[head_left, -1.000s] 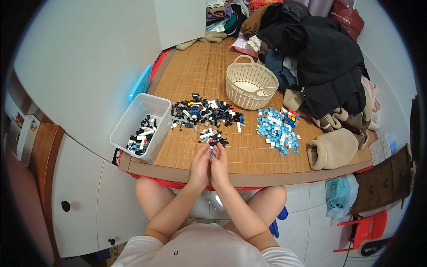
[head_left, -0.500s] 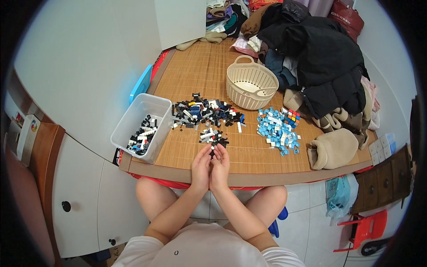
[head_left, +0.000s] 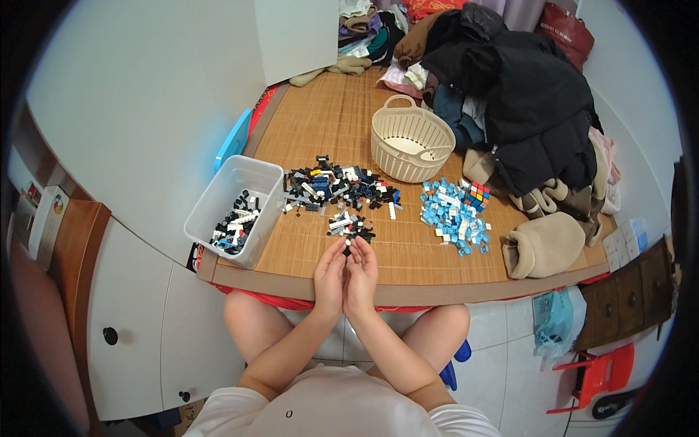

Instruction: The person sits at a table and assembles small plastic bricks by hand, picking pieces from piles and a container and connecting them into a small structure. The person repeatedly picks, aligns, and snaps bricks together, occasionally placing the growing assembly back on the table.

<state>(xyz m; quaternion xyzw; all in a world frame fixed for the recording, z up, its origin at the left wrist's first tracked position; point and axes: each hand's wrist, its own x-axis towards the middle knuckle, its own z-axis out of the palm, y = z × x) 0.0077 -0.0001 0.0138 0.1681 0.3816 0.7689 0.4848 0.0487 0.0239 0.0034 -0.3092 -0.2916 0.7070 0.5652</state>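
Observation:
Near the mat's front edge, my left hand (head_left: 330, 280) and my right hand (head_left: 360, 278) are cupped together, palms facing. A few black building bricks (head_left: 348, 251) show between the curved fingers; the rest of what the palms hold is hidden. Just beyond the fingertips lies a small pile of black, white and grey bricks (head_left: 351, 225). A larger mixed brick pile (head_left: 336, 185) spreads behind it. To its left, a clear plastic bin (head_left: 271, 200) has more black and white bricks inside.
On the right are a heap of light-blue and white cube pieces (head_left: 455, 218) and a puzzle cube (head_left: 477, 195). A beige basket (head_left: 412, 138) stands behind. Dark clothes (head_left: 539, 95) and a beige fabric item (head_left: 547, 244) cover the right side. A blue lid (head_left: 233, 140) leans behind the bin.
My hands stay cupped together at nearly the same spot. The whole view has shifted very slightly; the piles, bin and basket look unchanged.

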